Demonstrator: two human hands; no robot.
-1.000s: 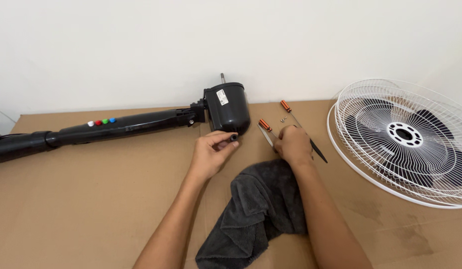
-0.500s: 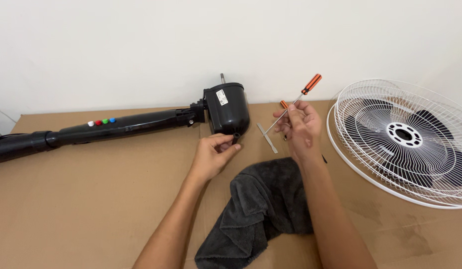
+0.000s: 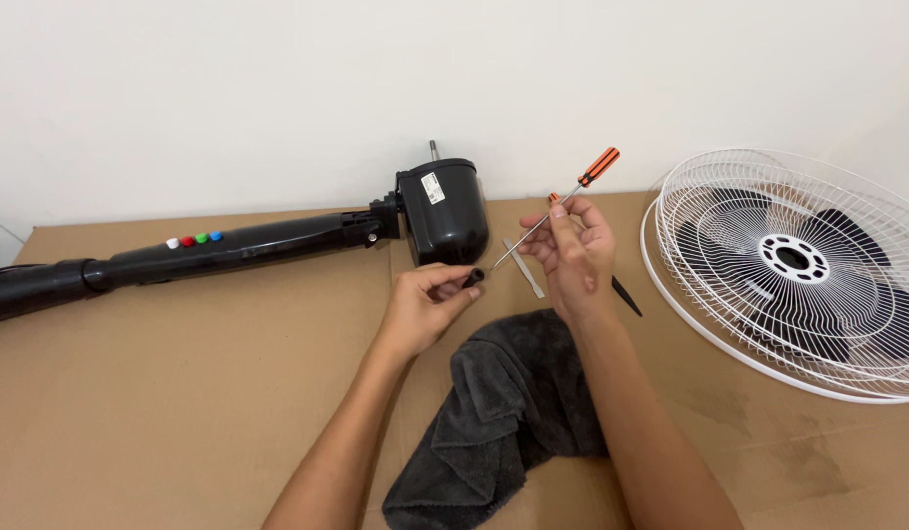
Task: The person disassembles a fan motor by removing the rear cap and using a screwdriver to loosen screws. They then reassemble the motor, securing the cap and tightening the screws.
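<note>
Left hand (image 3: 427, 299): fingers pinched narrow on a small black cap (image 3: 473, 279), held just in front of the motor housing, above the cardboard.
Right hand (image 3: 572, 250): closed round the shaft of the screwdriver (image 3: 557, 211); orange-and-black handle up and away toward the wall, tip slanting down to just beside the cap.
Cardboard (image 3: 180, 393): brown sheet carrying everything; its far edge runs along the white wall, its left edge shows at the far-left corner.
Motor (image 3: 442, 211): black housing near the middle of the far edge, short metal shaft sticking up, a small pale rectangular label on its top face.
Pole (image 3: 199, 253): black, lying from the motor toward the left edge, close along the far edge; a row of small buttons on it, white, red, green, blue.
Grille (image 3: 798, 265): white round wire guard with dark blades under it, at the right edge, partly cut off by the frame.
Cloth (image 3: 503, 412): dark grey, crumpled, between the forearms toward the near edge.
Strip (image 3: 524, 268): small flat grey piece lying between the hands.
Second tool (image 3: 626, 294): dark pointed tip showing just right of the right hand; the rest is hidden.
Open room: wide bare cardboard at the near-left; a narrower bare patch, faintly stained, near-right below the grille.
</note>
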